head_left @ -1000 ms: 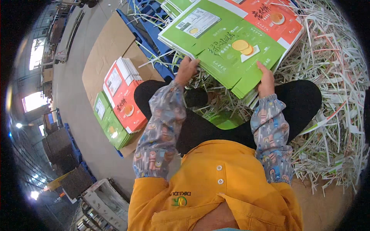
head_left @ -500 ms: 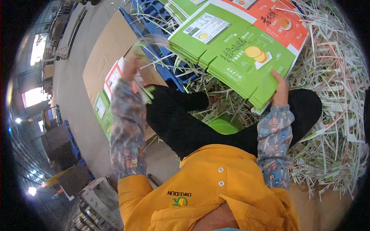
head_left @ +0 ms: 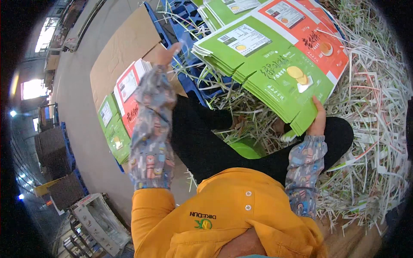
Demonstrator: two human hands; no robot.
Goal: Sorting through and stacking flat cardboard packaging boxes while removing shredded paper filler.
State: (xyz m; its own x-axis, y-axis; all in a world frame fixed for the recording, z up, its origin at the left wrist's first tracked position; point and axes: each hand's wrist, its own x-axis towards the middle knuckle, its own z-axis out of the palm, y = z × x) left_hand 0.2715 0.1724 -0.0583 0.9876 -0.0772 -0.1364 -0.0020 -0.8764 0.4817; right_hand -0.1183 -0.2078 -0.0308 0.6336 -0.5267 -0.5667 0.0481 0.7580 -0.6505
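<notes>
Hands at work over printed cartons: we look down past our orange jacket and patterned sleeve covers as our right hand (head_left: 318, 119) grips the near corner of a stack of flattened green and red cartons (head_left: 275, 69), thumb on the top green sheet and the other fingers hidden beneath the edge. That stack lies ahead and to our right, its lower layers fanned out, resting partly on a blue plastic pallet (head_left: 183, 34) and partly on a heap of white paper trimmings (head_left: 378, 129) that spreads across the floor to our right. Our left hand (head_left: 167, 52) is raised well apart from it, out to the left, with the fingers loosely together; we cannot tell whether it holds anything, and it sits just above a second, smaller pile of flat cartons (head_left: 122, 112), red on top and green below, which lies on a brown cardboard sheet (head_left: 122, 47) on the grey floor. Our dark trouser legs cross the middle of the view, between the two piles. At lower left, beside the floor's edge, stands a pale metal frame (head_left: 97, 221).
</notes>
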